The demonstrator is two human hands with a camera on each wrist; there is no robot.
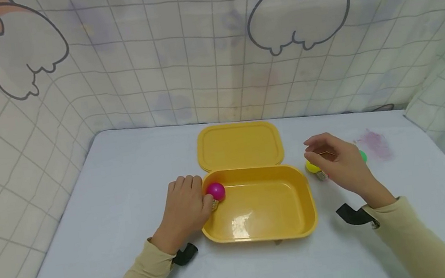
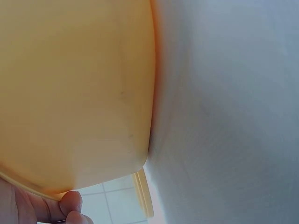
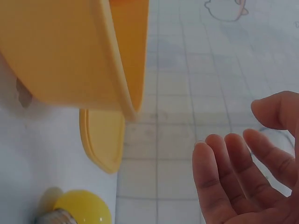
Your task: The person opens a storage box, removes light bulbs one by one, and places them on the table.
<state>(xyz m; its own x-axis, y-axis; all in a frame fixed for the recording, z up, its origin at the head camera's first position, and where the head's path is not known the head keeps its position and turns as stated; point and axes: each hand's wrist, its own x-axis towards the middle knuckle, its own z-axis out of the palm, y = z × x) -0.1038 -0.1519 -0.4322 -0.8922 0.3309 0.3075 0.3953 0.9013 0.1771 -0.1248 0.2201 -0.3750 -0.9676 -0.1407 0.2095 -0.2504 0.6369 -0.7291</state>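
Observation:
A yellow box [image 1: 261,229] stands on the table, its inside facing up. Its left wall is gripped by my left hand [image 1: 185,206], thumb over the rim and fingers outside; fingertips [image 2: 71,201] curl at the rim in the left wrist view. Inside, by the left thumb, lies a magenta toy light bulb [image 1: 215,191] with a ridged metallic base. My right hand [image 1: 343,164] hovers right of the box, fingers loosely bent and holding nothing. Below it is a yellow toy bulb [image 3: 86,207] with a silvery base. A green round thing [image 1: 363,155] is mostly hidden behind that hand.
The flat yellow lid [image 1: 239,146] lies just behind the box. A white cloth [image 1: 124,171] covers the table and has a pinkish stain [image 1: 377,144] at right. Grid-patterned curtains [image 1: 202,56] surround the back and sides.

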